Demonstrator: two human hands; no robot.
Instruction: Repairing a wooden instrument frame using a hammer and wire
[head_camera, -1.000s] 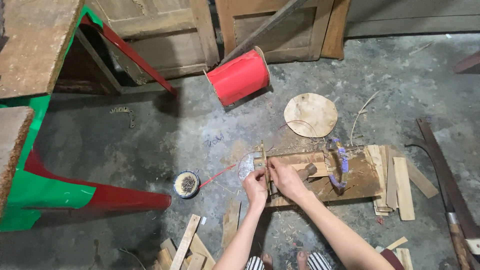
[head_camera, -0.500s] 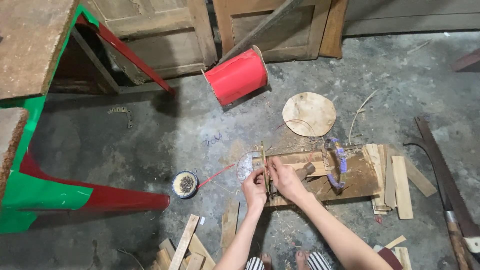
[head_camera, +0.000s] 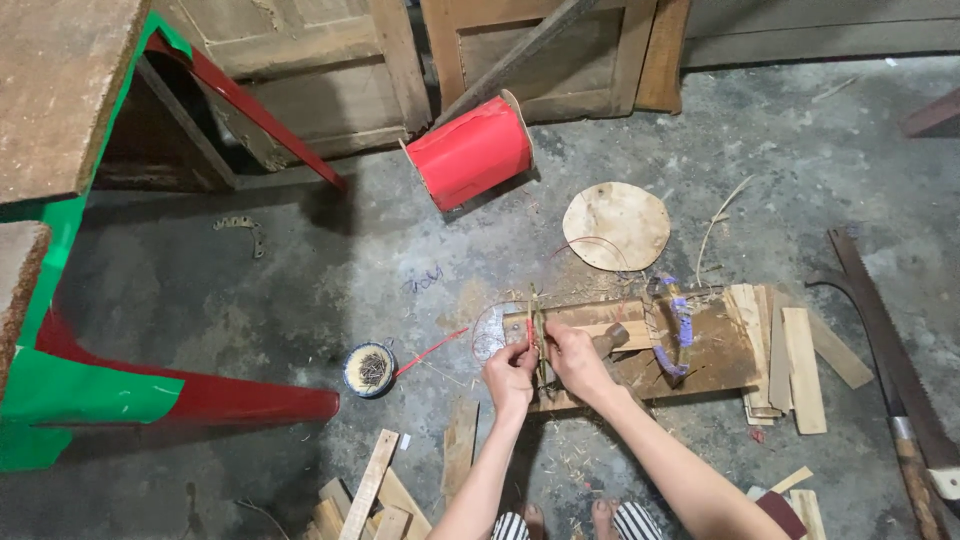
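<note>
Your left hand (head_camera: 510, 368) and right hand (head_camera: 575, 358) both pinch the thin bundle of bamboo splints (head_camera: 538, 335), which stands over the near-left corner of the wooden board (head_camera: 700, 355) on the floor. Each grip is clenched on the bundle, with the red strip (head_camera: 430, 352) trailing left toward the small round tin (head_camera: 369, 369). Keep the 2 pinches close together, hold the strip taut, and steady the bundle against the board's edge.
</note>
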